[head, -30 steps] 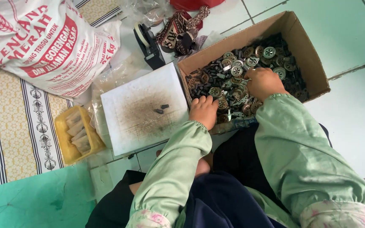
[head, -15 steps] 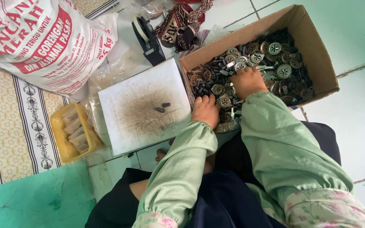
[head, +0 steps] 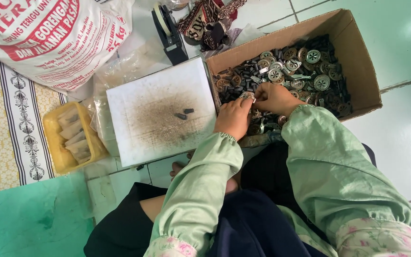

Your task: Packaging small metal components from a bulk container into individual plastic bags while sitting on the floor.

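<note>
Matt cardboard box [head: 357,66] (shiny metal discs [head: 313,56])

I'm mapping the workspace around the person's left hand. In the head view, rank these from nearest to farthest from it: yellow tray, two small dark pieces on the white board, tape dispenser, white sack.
From the left hand:
1. Two small dark pieces, just left on the white board.
2. Tape dispenser, up and left.
3. Yellow tray, far left.
4. White sack, top left corner.

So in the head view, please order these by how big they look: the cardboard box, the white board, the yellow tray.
1. cardboard box, widest.
2. white board, close behind the box, so this order is unsure.
3. yellow tray, clearly smallest.
</note>
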